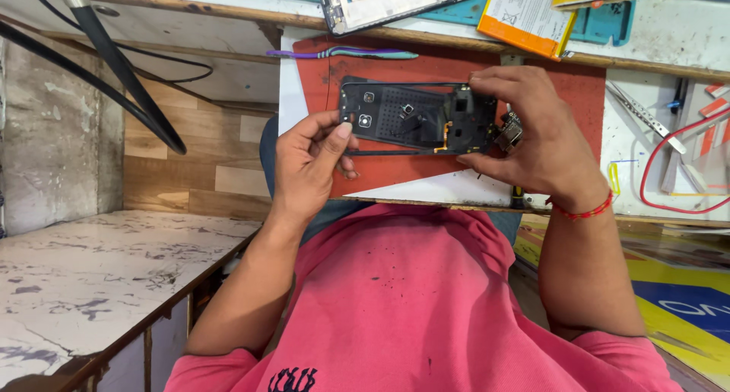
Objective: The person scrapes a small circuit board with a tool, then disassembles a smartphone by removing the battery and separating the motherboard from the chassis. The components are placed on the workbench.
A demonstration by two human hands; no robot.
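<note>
Both my hands hold an opened black phone body [414, 118] flat above a red mat [319, 76]. Its inner frame, camera holes and an orange flex cable show. My left hand [308, 164] pinches the phone's left end, thumb on its face. My right hand [528, 133] wraps the right end, fingers over the top edge and thumb under the bottom edge. A small metal part [509, 133] sits at that end under my right fingers. A red thread band circles my right wrist.
A second phone frame [388, 0] lies at the top on a teal mat. An orange-edged battery [525, 12] is beside it. Purple-green pry tool [342, 53], tweezers [642, 111] and red wire [669, 171] lie on the bench. Black cables [114, 65] hang at left above a marble counter [84, 278].
</note>
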